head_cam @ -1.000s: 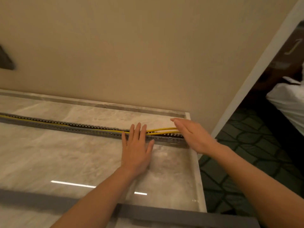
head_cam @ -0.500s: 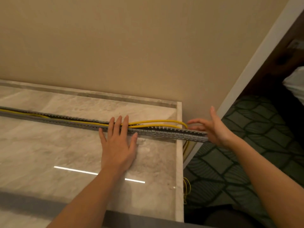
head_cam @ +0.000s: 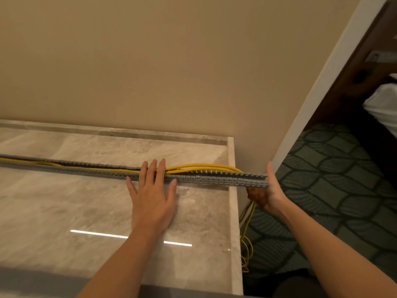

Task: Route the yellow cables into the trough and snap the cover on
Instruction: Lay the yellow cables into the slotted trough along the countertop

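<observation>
A long grey slotted trough (head_cam: 214, 179) lies across the marble table, and its right end sticks out past the table edge. Yellow cables (head_cam: 199, 166) run inside it, arch up out of it near the right end, then hang down beside the table (head_cam: 247, 237) to the floor. My left hand (head_cam: 152, 201) lies flat on the table with straight fingers across the trough and cables. My right hand (head_cam: 272, 192) holds the trough's overhanging end, one digit upright beside it and the others curled underneath. A long grey strip (head_cam: 43, 280), likely the cover, lies along the front edge.
The marble table (head_cam: 64, 211) meets a beige wall behind it and ends at a raised right rim (head_cam: 234, 211). Beyond that rim the floor drops to dark patterned carpet (head_cam: 333, 190). A white door frame (head_cam: 322, 82) and white bedding (head_cam: 382, 104) are at the far right.
My right hand left the cables, swung out past the table edge and took the trough's end. The trough now overhangs the edge. My left hand stayed flat on the trough.
</observation>
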